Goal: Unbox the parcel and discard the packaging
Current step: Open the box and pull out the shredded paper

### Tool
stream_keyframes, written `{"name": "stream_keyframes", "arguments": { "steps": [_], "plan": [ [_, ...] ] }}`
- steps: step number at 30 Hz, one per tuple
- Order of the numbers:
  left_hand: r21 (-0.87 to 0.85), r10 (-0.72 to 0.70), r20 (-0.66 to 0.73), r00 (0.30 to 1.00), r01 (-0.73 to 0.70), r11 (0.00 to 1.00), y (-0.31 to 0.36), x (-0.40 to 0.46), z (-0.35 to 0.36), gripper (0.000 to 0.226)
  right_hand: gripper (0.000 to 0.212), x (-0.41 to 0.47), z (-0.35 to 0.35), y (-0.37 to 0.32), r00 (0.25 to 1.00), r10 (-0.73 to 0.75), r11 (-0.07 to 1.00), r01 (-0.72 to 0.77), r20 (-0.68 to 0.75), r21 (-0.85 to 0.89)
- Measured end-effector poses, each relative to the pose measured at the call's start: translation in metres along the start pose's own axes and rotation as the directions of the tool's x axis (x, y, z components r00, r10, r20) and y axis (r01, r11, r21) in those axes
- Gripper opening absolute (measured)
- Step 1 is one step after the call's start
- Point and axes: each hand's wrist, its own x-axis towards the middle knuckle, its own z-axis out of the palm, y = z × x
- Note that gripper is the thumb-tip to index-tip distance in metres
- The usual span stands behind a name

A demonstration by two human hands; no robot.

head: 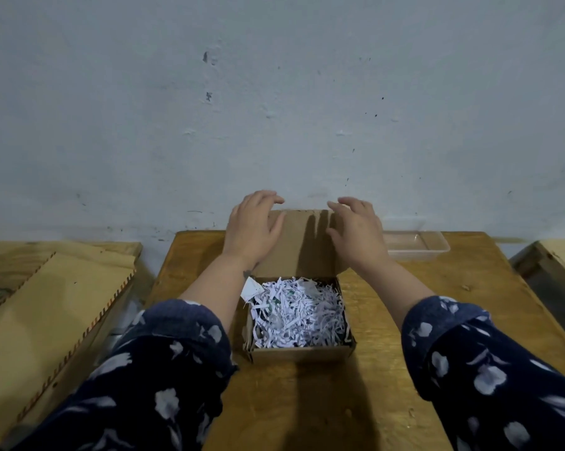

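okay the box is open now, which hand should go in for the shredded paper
Left, by a small margin. The left hand rests on the raised lid nearer the shredded paper heaped at the box's left corner; the right hand can steady the lid.

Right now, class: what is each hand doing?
Left hand: open, fingers spread on the box lid.
Right hand: open, fingers spread on the same lid.

No readable text, label or number shows anywhere — not even on the cardboard box point(299, 351).

Navy sleeves point(164, 369) with white floral print, cuffs rolled.
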Motion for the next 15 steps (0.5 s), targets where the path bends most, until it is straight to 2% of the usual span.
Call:
{"name": "stream_keyframes", "arguments": {
  "steps": [5, 8, 11, 15],
  "plan": [
    [-0.066, 0.007, 0.211, 0.978, 0.008, 0.998, 0.014, -0.025, -0.006, 0.029, 0.041, -0.027, 0.0, -0.014, 0.984, -0.107, 0.989, 0.091, 0.143, 0.119],
    [-0.065, -0.068, 0.449, 0.891, 0.108, 0.992, 0.017, -0.048, 0.001, 0.035, 0.046, -0.046, 0.007, -0.016, 0.932, -0.105, 0.987, 0.055, 0.348, 0.151],
    [0.02, -0.164, 0.582, 0.796, 0.188, 0.982, 0.012, -0.073, 0.006, 0.054, 0.065, -0.06, 0.018, -0.016, 0.839, -0.053, 0.996, 0.004, 0.541, 0.09],
    [0.139, -0.166, 0.677, 0.717, 0.096, 0.986, 0.011, -0.097, 0.011, 0.093, 0.101, -0.075, 0.03, -0.015, 0.725, 0.005, 1.0, -0.013, 0.689, 0.008]
  ]
}}
